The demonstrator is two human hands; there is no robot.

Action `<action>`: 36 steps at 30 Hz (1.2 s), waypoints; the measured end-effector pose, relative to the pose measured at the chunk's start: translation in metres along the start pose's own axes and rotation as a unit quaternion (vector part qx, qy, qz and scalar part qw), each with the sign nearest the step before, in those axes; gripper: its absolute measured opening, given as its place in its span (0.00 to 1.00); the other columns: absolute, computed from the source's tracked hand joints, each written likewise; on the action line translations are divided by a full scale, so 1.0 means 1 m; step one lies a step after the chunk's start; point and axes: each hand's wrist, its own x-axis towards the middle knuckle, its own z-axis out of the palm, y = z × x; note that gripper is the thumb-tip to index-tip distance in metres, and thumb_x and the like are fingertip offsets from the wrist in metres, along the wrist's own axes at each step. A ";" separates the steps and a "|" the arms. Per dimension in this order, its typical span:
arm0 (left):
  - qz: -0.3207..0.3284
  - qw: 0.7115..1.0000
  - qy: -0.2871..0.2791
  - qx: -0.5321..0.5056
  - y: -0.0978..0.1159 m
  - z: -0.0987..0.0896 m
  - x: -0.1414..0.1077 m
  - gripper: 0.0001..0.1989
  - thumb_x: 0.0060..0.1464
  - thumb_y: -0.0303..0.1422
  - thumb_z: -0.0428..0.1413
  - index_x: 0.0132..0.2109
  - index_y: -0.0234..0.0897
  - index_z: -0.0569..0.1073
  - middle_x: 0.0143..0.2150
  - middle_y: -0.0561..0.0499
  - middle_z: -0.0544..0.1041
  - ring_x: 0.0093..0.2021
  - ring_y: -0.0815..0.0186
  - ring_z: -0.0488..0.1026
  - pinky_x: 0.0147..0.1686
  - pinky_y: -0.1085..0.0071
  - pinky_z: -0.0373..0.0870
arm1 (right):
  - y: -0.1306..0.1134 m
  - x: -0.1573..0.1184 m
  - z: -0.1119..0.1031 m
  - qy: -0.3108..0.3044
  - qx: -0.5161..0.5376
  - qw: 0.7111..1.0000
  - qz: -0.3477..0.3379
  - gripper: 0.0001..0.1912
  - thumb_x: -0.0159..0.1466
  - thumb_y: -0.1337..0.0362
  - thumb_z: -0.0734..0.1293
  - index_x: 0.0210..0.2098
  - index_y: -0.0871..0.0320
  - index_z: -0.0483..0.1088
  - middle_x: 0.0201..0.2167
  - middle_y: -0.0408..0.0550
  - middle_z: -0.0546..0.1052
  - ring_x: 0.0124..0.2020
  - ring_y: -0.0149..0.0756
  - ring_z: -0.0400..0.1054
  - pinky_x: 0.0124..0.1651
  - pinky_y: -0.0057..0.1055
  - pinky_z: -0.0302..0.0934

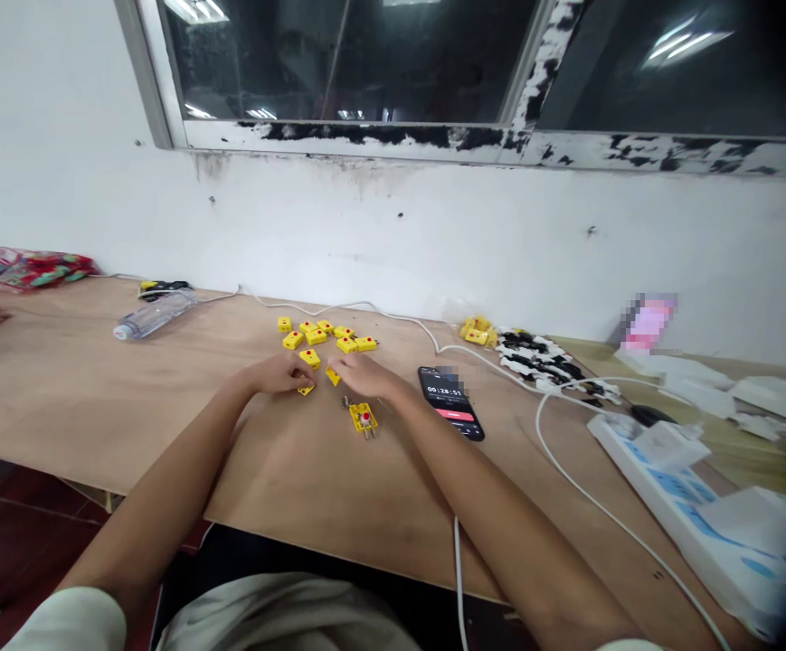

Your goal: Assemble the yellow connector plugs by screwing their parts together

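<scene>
On a plywood table (162,434), my left hand (276,372) curls over a small yellow connector (306,390), and its edge shows beneath my fingertips. My right hand (364,374) reaches in from the other side, with its fingers on a tilted yellow connector (333,375). Just beyond them lies a loose group of yellow connectors with red dots (317,336). Closer to me, below my right hand, a yellow connector with metal pins (364,419) lies on the wood. A black smartphone showing a timer (450,402) sits to the right of my right hand.
A clear plastic bottle (154,315) lies at the back left, near a red-and-green packet (43,268). White cables cross the table. Further right are more yellow connectors (478,332), black-and-white parts (535,357), and a white power strip (650,470). A white wall runs behind.
</scene>
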 end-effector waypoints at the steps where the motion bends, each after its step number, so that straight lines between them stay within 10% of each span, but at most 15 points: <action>1: -0.001 1.000 0.000 0.002 0.000 0.001 0.001 0.12 0.55 0.35 0.55 0.39 0.35 0.81 0.36 0.49 0.82 0.34 0.65 0.74 0.34 0.75 0.66 | -0.001 0.001 0.003 -0.004 -0.006 1.000 -0.002 0.19 0.70 0.60 0.52 0.25 0.57 0.63 0.25 0.43 0.70 0.28 0.32 0.63 0.31 0.28 0.50; 13: -0.008 1.000 -0.006 0.002 0.005 -0.007 -0.006 0.21 0.50 0.35 0.58 0.51 0.35 0.77 0.47 0.46 0.80 0.44 0.59 0.76 0.41 0.71 0.71 | 0.000 0.005 0.015 -0.004 -0.061 0.998 -0.026 0.17 0.71 0.60 0.57 0.34 0.60 0.73 0.35 0.51 0.79 0.34 0.33 0.67 0.36 0.27 0.53; 20: 0.110 0.994 -0.005 -0.014 0.024 0.007 0.002 0.31 0.47 0.31 0.61 0.60 0.39 0.71 0.62 0.44 0.72 0.61 0.52 0.69 0.61 0.59 0.64 | 0.018 0.002 -0.012 -0.035 -0.092 0.995 0.029 0.09 0.62 0.70 0.62 0.36 0.61 0.75 0.36 0.50 0.80 0.33 0.32 0.68 0.33 0.26 0.55; 36: 0.036 0.999 0.003 0.038 0.026 0.004 0.001 0.25 0.53 0.41 0.60 0.56 0.35 0.73 0.54 0.42 0.78 0.52 0.55 0.75 0.51 0.64 0.71 | 0.007 -0.001 -0.012 -0.202 -0.123 0.971 0.048 0.08 0.58 0.64 0.67 0.34 0.60 0.78 0.31 0.46 0.79 0.28 0.32 0.68 0.27 0.26 0.53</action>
